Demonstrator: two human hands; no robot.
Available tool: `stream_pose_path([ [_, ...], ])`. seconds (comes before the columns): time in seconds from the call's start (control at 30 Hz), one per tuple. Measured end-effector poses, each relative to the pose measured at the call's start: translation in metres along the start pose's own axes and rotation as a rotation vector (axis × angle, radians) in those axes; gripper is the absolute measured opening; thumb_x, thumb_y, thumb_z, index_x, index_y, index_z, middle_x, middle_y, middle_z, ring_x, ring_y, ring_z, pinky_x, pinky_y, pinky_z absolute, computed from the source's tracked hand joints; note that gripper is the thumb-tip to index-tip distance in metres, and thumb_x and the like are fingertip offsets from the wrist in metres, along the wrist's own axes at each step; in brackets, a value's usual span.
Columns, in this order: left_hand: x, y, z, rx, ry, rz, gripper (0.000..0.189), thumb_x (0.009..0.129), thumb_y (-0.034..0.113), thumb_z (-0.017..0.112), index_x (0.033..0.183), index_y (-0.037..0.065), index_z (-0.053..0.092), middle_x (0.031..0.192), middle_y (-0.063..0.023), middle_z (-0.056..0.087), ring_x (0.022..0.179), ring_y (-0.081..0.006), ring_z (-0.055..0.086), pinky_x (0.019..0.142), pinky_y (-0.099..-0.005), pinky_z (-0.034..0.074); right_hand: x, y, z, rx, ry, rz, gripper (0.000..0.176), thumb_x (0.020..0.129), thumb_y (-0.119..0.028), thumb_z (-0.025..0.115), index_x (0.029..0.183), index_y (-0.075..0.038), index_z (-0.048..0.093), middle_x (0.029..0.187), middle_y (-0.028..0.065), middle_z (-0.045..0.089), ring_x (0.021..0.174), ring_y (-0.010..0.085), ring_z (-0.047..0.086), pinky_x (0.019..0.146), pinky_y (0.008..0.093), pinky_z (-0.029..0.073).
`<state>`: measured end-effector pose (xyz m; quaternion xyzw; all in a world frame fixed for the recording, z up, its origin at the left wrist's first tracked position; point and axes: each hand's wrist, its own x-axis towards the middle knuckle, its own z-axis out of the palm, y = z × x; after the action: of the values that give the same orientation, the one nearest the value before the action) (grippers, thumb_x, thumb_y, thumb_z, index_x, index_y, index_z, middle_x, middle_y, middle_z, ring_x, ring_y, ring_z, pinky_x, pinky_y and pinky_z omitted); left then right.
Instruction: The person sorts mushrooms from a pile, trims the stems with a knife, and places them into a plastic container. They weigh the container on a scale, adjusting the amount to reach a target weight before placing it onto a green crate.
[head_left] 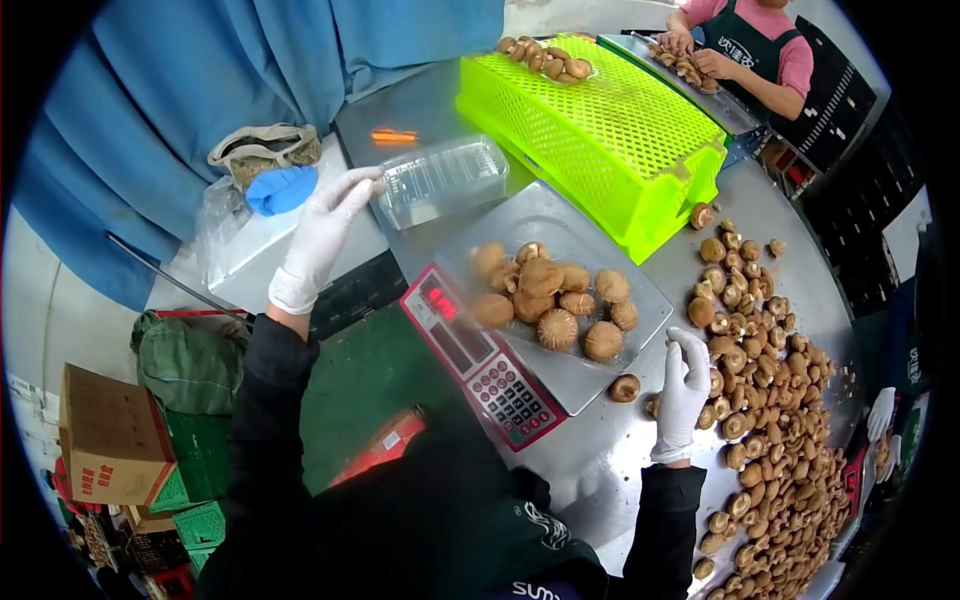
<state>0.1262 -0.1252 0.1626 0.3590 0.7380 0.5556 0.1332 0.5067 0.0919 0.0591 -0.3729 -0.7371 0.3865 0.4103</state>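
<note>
My left hand [325, 235], in a white glove, reaches to the left end of a clear plastic tray [445, 182] with its fingers closed at the edge. My right hand [683, 400], also gloved, is held over the metal table beside the mushroom pile [780, 400]. Its fingers are loosely bent and apart, with nothing seen in them. Between my hands, several brown mushrooms [540, 278] lie on the steel pan [575, 390] of a weighing scale [485, 365] with lit red digits. A single mushroom [625, 388] sits on the table between the pan and my right hand.
An upturned lime-green crate [600, 110] stands behind the scale, with a tray of mushrooms [548, 60] on top. An orange object [394, 136] lies near the blue curtain [200, 90]. Another person [755, 50] handles mushrooms at the far right. Cardboard boxes [110, 430] stand at left.
</note>
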Motion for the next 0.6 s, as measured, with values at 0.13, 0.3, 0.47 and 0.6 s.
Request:
stream_pose_path([
  [0.13, -0.002, -0.025, 0.025, -0.041, -0.11, -0.017, 0.033, 0.102, 0.021, 0.057, 0.129, 0.003, 0.062, 0.116, -0.0052, 0.068, 0.109, -0.0124, 0.061, 0.099, -0.0279, 0.044, -0.003, 0.005, 0.007, -0.04, -0.032, 0.009, 0.017, 0.094, -0.002, 0.056, 0.107, 0.001, 0.067, 0.104, 0.0085, 0.063, 0.1, 0.0206, 0.059, 0.092, 0.0309, 0.045],
  [0.3, -0.029, -0.055, 0.062, 0.132, -0.237, -0.142, 0.039, 0.097, 0.019, 0.064, 0.133, 0.004, 0.057, 0.1, -0.0021, 0.066, 0.089, -0.0089, 0.06, 0.081, -0.0259, 0.05, -0.01, 0.009, 0.019, -0.096, -0.072, 0.111, 0.024, 0.093, -0.009, 0.065, 0.116, 0.0, 0.066, 0.095, 0.0055, 0.064, 0.08, 0.0123, 0.059, 0.074, 0.0258, 0.05],
  [0.47, -0.05, -0.066, 0.083, 0.054, -0.342, -0.278, 0.044, 0.093, 0.015, 0.065, 0.134, 0.002, 0.055, 0.09, -0.0039, 0.066, 0.08, -0.0098, 0.062, 0.075, -0.0253, 0.052, -0.008, -0.004, 0.022, -0.023, -0.144, 0.325, 0.029, 0.097, -0.014, 0.063, 0.121, 0.001, 0.064, 0.086, 0.0001, 0.061, 0.079, 0.0066, 0.055, 0.072, 0.022, 0.048],
  [0.6, -0.057, -0.06, 0.086, 0.029, -0.354, -0.322, 0.039, 0.092, 0.01, 0.063, 0.129, -0.001, 0.057, 0.084, -0.0043, 0.066, 0.073, -0.0105, 0.063, 0.071, -0.0253, 0.052, -0.006, -0.002, 0.025, 0.007, -0.16, 0.384, 0.029, 0.096, -0.012, 0.063, 0.122, 0.0, 0.063, 0.08, -0.0029, 0.056, 0.073, 0.0042, 0.052, 0.066, 0.02, 0.045],
])
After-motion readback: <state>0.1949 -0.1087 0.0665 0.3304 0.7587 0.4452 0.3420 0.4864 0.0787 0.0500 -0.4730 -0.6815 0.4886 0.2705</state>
